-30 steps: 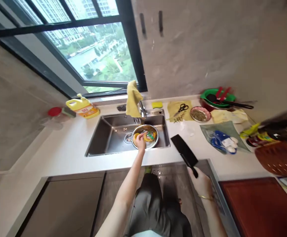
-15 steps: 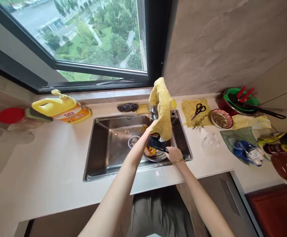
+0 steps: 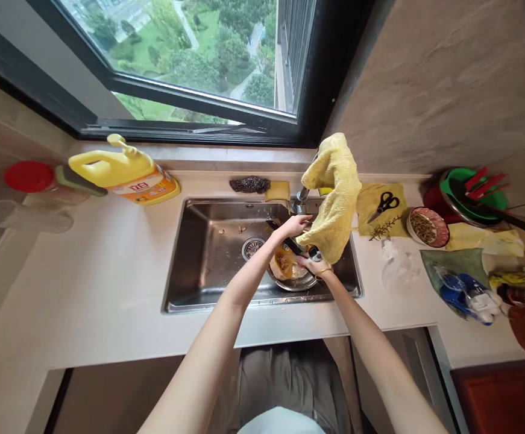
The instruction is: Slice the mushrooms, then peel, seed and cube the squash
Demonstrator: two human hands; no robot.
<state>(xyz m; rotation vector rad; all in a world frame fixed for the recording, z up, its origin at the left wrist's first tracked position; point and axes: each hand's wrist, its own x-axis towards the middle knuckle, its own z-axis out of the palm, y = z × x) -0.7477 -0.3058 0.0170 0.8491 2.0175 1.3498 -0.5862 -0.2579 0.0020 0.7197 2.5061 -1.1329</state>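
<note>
- Your left hand point(image 3: 296, 226) reaches over the sink point(image 3: 208, 265) in the head view, fingertips beside the yellow cloth point(image 3: 337, 199) draped on the faucet point(image 3: 299, 205); whether it grips anything, I cannot tell.
- Your right hand point(image 3: 315, 264) is nearer you, by the cloth's lower edge; its grip is too hidden to tell.
- The black knife point(image 3: 293, 245) slants between your hands, partly behind your left wrist.
- Just below your right hand, the metal bowl point(image 3: 295, 287) holds an orange chunk point(image 3: 282, 265).
- Scissors point(image 3: 385, 204) lie to your right hand's right.
</note>
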